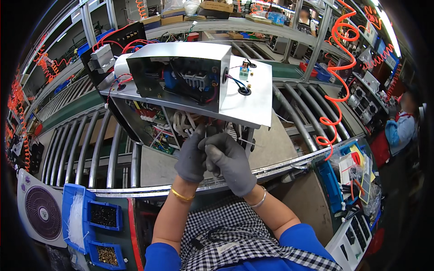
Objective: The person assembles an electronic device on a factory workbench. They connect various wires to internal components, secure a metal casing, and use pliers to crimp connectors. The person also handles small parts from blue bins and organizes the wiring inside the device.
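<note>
An open metal chassis [253, 106] full of wiring and circuit boards stands on the roller conveyor [90, 144] in front of me. Both my hands wear grey gloves and meet just below its open side. My left hand [192, 156] reaches up toward the white wires [183, 123] inside. My right hand [230, 160] is closed beside it, pinching what looks like a thin white cable tie [246, 142]; the grip itself is hard to see. A smaller metal box [181, 77] with blue and black parts sits on top of the chassis.
Blue bins [97, 221] of screws and a small fan [43, 212] sit at the lower left. At the right hang orange coiled hoses [337, 67], above a blue tray [350, 174] of tools. Another person [402, 126] works at far right.
</note>
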A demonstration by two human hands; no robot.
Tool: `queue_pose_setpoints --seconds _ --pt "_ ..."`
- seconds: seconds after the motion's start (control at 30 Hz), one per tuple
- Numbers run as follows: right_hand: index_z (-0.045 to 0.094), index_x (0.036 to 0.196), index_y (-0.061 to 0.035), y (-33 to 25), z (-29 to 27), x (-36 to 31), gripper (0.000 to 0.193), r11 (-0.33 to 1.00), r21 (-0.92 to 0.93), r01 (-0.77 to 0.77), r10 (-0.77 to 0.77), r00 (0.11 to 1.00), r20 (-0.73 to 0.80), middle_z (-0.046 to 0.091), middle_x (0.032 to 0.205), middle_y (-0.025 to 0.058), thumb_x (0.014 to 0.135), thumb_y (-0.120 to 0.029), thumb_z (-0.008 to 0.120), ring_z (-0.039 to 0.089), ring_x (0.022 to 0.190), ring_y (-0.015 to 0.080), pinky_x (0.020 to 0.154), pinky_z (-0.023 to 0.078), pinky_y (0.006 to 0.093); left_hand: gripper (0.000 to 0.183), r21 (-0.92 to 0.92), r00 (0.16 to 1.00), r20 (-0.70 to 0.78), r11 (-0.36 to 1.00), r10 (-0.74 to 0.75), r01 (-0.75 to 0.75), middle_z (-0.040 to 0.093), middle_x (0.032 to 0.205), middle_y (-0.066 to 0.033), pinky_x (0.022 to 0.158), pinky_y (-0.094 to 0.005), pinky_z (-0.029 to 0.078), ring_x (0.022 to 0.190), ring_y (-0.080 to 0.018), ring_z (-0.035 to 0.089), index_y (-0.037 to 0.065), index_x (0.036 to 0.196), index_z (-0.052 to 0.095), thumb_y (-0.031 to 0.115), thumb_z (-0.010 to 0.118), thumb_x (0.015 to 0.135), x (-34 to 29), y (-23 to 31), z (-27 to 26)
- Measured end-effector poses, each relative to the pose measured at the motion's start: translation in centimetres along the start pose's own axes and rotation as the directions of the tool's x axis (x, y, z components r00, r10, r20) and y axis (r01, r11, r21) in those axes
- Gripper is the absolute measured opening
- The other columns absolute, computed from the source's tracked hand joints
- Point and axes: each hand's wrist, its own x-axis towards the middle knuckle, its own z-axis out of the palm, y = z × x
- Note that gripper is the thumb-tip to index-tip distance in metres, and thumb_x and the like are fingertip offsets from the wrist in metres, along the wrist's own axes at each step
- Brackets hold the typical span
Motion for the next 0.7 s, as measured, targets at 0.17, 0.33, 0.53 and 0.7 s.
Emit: queue_pose_setpoints --seconds 0.17,0.33,0.53,0.7 --pt "0.059 0.115 0.0007 0.8 -2.4 -1.7 0.031 0.979 -0.076 0.187 -0.192 0.979 -0.068 0.063 0.104 0.0090 0.097 -0.024 0.064 0.060 0.078 0.0097 0.066 0.050 0.0230 0.025 0.656 0.853 -0.077 0.670 0.517 -0.347 0.065 0.084 -0.0034 0.069 -0.0243 0.047 0.075 -0.0093 0.057 0.002 0.110 0.065 0.025 0.058 0.101 -1.4 1.8 -0.3" --pt "0.057 0.109 0.0042 1.4 -4.8 -2.7 0.032 0.907 -0.247 0.340 -0.365 0.929 -0.060 0.061 0.107 0.0146 0.099 -0.026 0.063 0.057 0.071 0.0109 0.063 0.049 0.0255 0.047 0.809 0.686 0.120 0.330 0.717 -0.486 0.068 0.082 -0.0081 0.067 -0.0276 0.050 0.072 -0.0119 0.062 0.003 0.137 0.054 0.025 0.065 0.097 -1.6 6.0 3.5" --pt "0.058 0.102 0.0035 1.3 -6.7 -3.4 0.032 0.906 -0.260 0.335 -0.371 0.923 -0.100 0.063 0.102 0.0134 0.099 -0.028 0.063 0.056 0.068 0.0105 0.059 0.046 0.0240 0.047 0.868 0.772 0.308 0.169 0.557 -0.468 0.071 0.098 -0.0135 0.073 -0.0305 0.052 0.087 -0.0180 0.069 0.002 0.132 0.057 0.028 0.066 0.094 0.5 7.6 2.6" --pt "0.059 0.101 0.0027 0.9 -7.4 -3.9 0.032 0.927 -0.241 0.288 -0.333 0.927 -0.171 0.064 0.099 0.0116 0.098 -0.029 0.063 0.055 0.064 0.0098 0.056 0.044 0.0235 0.030 0.916 0.767 0.353 -0.033 0.535 -0.399 0.071 0.090 -0.0141 0.070 -0.0324 0.053 0.081 -0.0230 0.071 0.006 0.118 0.063 0.025 0.062 0.095 0.1 8.6 3.3"
